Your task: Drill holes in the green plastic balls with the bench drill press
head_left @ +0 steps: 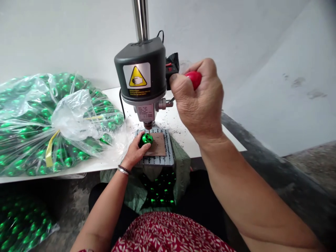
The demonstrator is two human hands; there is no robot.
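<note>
A bench drill press [140, 73] stands on the white table, its thin bit pointing down. Directly under the bit is a shiny green ball [147, 138], gripped between the thumb and fingers of my left hand [136, 148]. The ball rests on a brown board [159, 147] laid over the grey slotted drill base [168, 159]. My right hand [201, 101] is raised beside the drill head, its fingers wrapped round the red knob [193, 79] of the feed lever. Whether the bit's tip touches the ball is too small to tell.
A large clear plastic bag of green balls [68, 161] lies on the table at left; another bag [23, 224] is on the floor. An open green sack [182, 168] holding green balls hangs below the drill base. Dark shavings dot the white table [231, 140].
</note>
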